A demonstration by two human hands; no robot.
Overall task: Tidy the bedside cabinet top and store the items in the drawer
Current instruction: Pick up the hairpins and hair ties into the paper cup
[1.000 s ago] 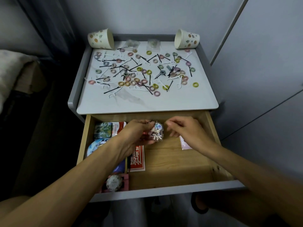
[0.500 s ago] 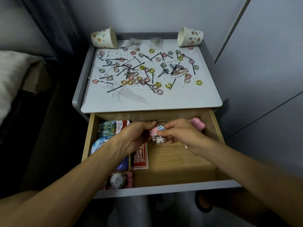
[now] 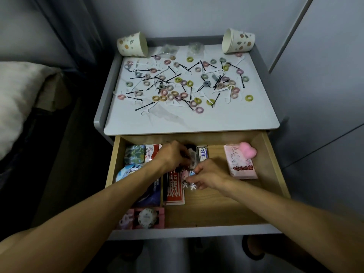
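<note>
Drawer [image 3: 275, 174] is pulled open under the cabinet top [image 3: 197, 123], and both hands are inside it at the left-middle. Right hand [image 3: 208, 174] has thumb and fingertips pinched on a small pink charm [image 3: 186, 174] in a clear wrapper, low over the drawer floor and just beside a red card box [image 3: 175, 191]. Left hand [image 3: 173, 154] is further back, fingers curled downward close to the charm and to a small white box [image 3: 202, 154]. Cannot tell whether those fingers grip anything, since the tips are hidden. The left part of the drawer holds a green picture packet [image 3: 136, 154], a red and white packet [image 3: 152, 152], a round badge [image 3: 128, 172], a blue packet [image 3: 151, 194] under the left forearm, and a pink box [image 3: 147, 217] at the front corner. At the right side of the drawer lies a pink packet [image 3: 241, 164], with a pink heart-shaped thing [image 3: 248, 151] touching its back corner. The cabinet top is still cluttered with small hair ties [image 3: 249, 98] in many colours, black bobby pins [image 3: 144, 106] and white floss picks [image 3: 228, 99], all mixed together across the back and middle. Two small clear bags [image 3: 195, 47] sit near the back edge. One paper cup [image 3: 132, 45] lies on its side at the back left corner and another paper cup [image 3: 238, 41] lies on its side at the back right.
</note>
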